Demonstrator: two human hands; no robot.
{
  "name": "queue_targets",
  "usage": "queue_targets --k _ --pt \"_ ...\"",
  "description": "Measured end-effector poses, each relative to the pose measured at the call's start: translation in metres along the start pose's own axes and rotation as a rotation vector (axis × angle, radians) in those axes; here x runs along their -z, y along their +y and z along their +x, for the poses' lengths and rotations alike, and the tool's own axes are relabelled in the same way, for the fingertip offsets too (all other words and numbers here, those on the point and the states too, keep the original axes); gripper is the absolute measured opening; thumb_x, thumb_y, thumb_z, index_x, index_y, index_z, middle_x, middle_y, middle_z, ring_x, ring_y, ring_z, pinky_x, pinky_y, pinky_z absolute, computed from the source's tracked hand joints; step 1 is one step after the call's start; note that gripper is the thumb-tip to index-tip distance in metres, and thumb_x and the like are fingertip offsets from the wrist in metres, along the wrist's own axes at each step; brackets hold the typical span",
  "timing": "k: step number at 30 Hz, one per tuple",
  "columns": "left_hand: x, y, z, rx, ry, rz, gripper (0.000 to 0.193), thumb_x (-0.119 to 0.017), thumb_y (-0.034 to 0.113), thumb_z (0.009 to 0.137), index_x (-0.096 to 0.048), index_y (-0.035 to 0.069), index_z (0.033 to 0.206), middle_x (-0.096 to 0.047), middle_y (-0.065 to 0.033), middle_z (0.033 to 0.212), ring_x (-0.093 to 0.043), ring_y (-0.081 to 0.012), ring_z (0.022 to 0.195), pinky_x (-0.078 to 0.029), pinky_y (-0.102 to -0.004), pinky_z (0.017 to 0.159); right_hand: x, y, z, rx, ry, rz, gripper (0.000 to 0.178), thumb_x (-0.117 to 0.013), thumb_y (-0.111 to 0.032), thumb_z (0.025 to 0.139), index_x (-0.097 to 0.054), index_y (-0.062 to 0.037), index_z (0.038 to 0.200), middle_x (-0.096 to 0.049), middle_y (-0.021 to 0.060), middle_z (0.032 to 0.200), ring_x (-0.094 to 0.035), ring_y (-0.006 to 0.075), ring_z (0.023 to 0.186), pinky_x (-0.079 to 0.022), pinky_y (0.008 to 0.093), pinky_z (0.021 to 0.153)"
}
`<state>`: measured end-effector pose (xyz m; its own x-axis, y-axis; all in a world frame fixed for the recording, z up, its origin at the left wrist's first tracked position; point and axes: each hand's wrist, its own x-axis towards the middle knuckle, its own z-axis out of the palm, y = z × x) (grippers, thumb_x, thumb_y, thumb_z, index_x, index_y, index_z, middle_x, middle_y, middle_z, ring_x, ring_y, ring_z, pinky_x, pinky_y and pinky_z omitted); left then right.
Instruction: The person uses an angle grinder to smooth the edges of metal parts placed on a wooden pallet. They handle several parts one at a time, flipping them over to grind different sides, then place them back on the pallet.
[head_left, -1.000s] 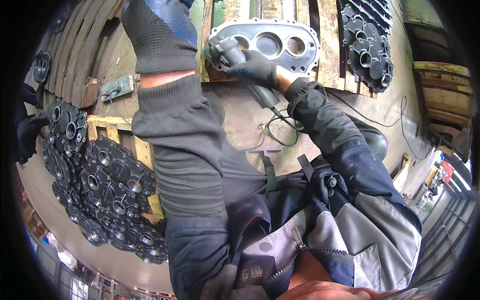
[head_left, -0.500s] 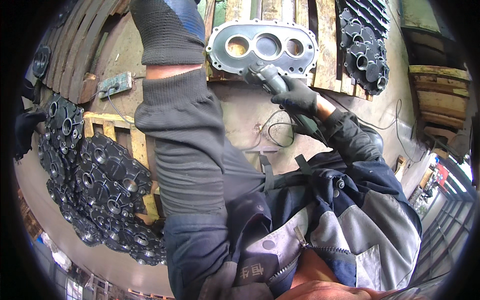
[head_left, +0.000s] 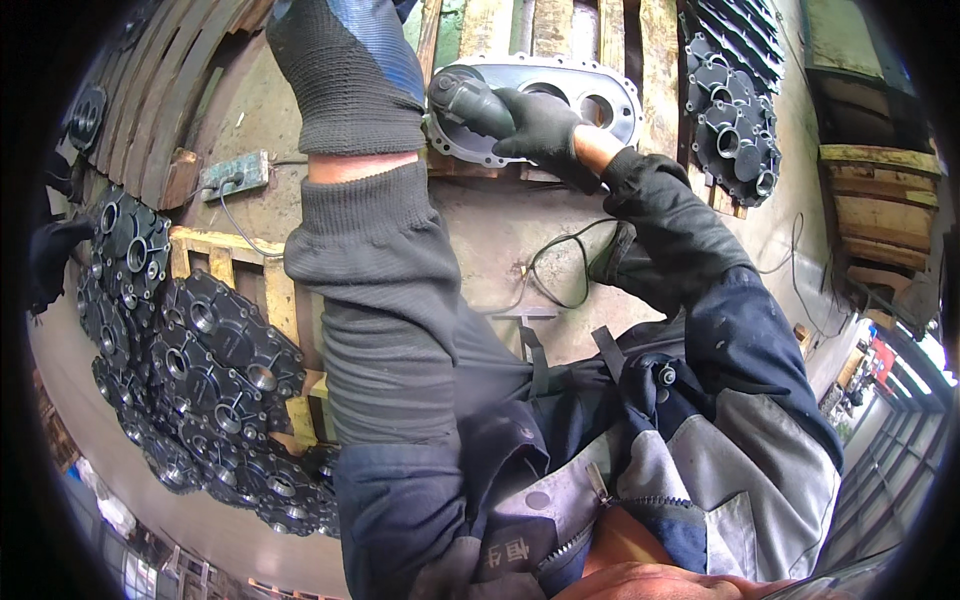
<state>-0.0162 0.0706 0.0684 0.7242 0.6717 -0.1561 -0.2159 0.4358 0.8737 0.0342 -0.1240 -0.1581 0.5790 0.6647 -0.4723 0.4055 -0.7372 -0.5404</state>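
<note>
A grey oval metal cover [head_left: 625, 95] with three round holes and bolt lugs along its rim lies flat on a wooden pallet. My right hand [head_left: 543, 130], in a dark glove, is closed around the body of an angle grinder [head_left: 472, 104]. The grinder's head is over the cover's left end and hides the left hole; whether its disc touches the metal cannot be seen. Just left of the cover reaches my left hand [head_left: 350, 65] in a black and blue glove. Its fingers run out at the top edge, so their pose is hidden.
Black castings [head_left: 210, 350] are heaped at the left by a yellowish pallet [head_left: 275, 290]. More black castings [head_left: 735, 125] lie right of the cover. A power strip [head_left: 235, 175] sits on the floor, and a looped cable [head_left: 560, 285] lies below the work.
My right hand has carried the grinder left and slightly up, from the cover's near edge to its left end. The left arm has shifted a little right and down in view.
</note>
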Motion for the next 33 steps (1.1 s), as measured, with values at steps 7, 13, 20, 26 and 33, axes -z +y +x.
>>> queue_targets --k 7,13,20,26,33 --pt "0.019 -0.013 -0.001 -0.095 -0.114 -0.032 0.037 -0.062 0.027 0.107 -0.066 0.000 0.132 -0.068 -0.0088 0.116 -0.067 -0.0180 0.102 -0.057 -0.0292 0.082 0.018 -0.004 0.013 -0.086 -0.024 0.052 0.075 -0.083 -0.037 0.076 -0.059 -0.0040 0.140 -0.074 0.0237 0.116 -0.072 0.0406 0.108 -0.055 0.0455 0.097" --pt "0.011 -0.015 0.002 -0.067 -0.039 -0.058 0.037 -0.065 0.029 0.106 -0.066 0.000 0.129 -0.070 -0.0095 0.116 -0.067 -0.0187 0.103 -0.056 -0.0297 0.082 0.023 0.046 -0.007 -0.200 0.102 0.204 0.073 -0.086 -0.031 0.078 -0.062 -0.0030 0.140 -0.075 0.0149 0.113 -0.072 0.0252 0.100 -0.058 0.0394 0.091" --pt "0.008 -0.017 -0.001 0.007 -0.043 -0.056 0.036 -0.066 0.029 0.105 -0.067 0.002 0.129 -0.071 -0.0112 0.112 -0.064 -0.0169 0.089 -0.055 -0.0289 0.082 0.030 0.105 -0.047 -0.416 0.250 0.593 0.062 -0.087 -0.026 0.080 -0.065 0.0016 0.131 -0.075 0.0162 0.106 -0.074 0.0221 0.086 -0.061 0.0356 0.075" --pt "0.022 -0.026 0.004 -0.016 -0.173 -0.167 0.034 -0.067 0.029 0.105 -0.067 0.004 0.127 -0.070 -0.0099 0.112 -0.064 -0.0152 0.087 -0.055 -0.0258 0.076 0.047 0.120 -0.096 -0.547 0.305 0.701 0.049 -0.080 -0.018 0.087 -0.063 0.0010 0.129 -0.071 0.0123 0.098 -0.071 0.0209 0.075 -0.062 0.0368 0.067" --pt "0.030 -0.025 0.010 0.002 -0.263 -0.061 0.036 -0.062 0.029 0.107 -0.064 0.003 0.132 -0.068 -0.0116 0.119 -0.067 -0.0181 0.094 -0.058 -0.0298 0.083 0.048 0.122 -0.142 -0.665 0.402 0.803 0.040 -0.079 -0.020 0.088 -0.066 0.0006 0.120 -0.069 0.0081 0.091 -0.069 0.0194 0.075 -0.061 0.0362 0.067"
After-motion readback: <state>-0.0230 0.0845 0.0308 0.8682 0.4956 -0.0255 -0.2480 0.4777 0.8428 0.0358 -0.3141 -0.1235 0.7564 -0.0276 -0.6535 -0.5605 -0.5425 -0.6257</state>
